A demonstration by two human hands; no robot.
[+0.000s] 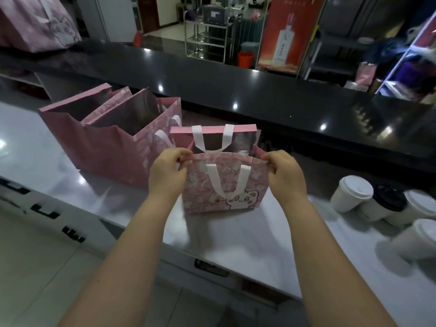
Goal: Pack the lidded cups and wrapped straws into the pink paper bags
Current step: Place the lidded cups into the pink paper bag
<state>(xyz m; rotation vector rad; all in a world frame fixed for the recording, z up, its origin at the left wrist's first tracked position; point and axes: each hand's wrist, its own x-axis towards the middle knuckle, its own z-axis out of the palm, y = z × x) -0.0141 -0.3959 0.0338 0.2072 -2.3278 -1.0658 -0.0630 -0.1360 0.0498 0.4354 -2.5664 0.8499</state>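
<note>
At the middle of the steel counter [236, 244], seen from the head view, a small pink paper bag [257, 185] with a cartoon animal print and white ribbon handles is standing upright, its mouth facing up and partly parted. The left grip [168, 173] is pinching the bag's left top corner between thumb and curled fingers, and the right grip [286, 175] is pinching the right top corner the same way, so the long axis of the mouth is running left to right between the two hands. Both bare forearms are reaching forward and converging on the bag, with the backs of the hands turned toward the camera. What the coming move is turning on is lying off to the right: a white-lidded cup [351, 193] is standing on the counter apart from the bag, a black-lidded cup [387, 200] is sitting just beside it, and more white-lidded cups [415, 239] are crowding the frame edge. All of them are nearer the right grip, so that hand is looking the likelier one to fetch a cup while the left is steadying the mouth. No wrapped straws are showing. Larger pink bags [106, 147] are standing open just beside the small bag on its left.
</note>
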